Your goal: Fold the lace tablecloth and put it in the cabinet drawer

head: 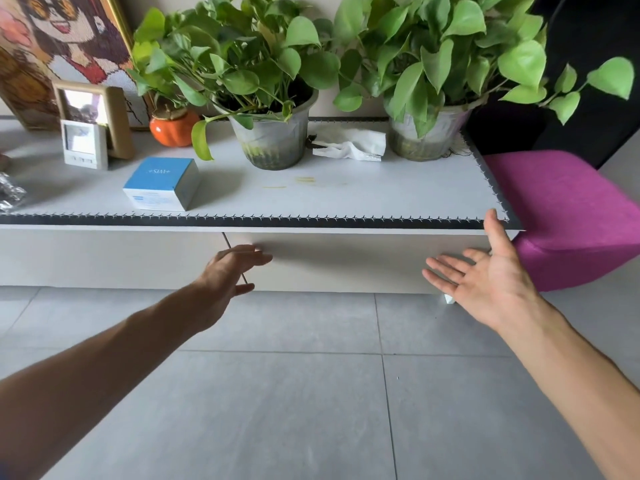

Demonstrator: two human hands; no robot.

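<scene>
Low white cabinet [104, 258] stands on grey floor tiles [277, 393]. Its top carries a pale cloth with a dark stitched border [311, 221]; I cannot tell if this is the lace tablecloth, as no lace pattern shows. On it: two potted pothos plants, left [273, 133] and right [429, 133], with a crumpled white tissue [353, 145] between the pots. A blue and white box [162, 185] sits near the front edge. Further left: an orange pumpkin-shaped jar [173, 128], a wooden photo frame [93, 116], a small white frame [85, 143] in front of it, and a framed beadwork picture [52, 46] leaning on the wall. A purple stool [571, 220] is just beside the cabinet's right end.

My left hand [228, 271] reaches palm down, fingers loosely extended, at the seam beside the drawer front [346, 261]; whether it touches I cannot tell. My right hand [485, 278] is spread, palm up, thumb raised near the cloth's front right corner, holding nothing. The drawer front is closed, between my two hands.
</scene>
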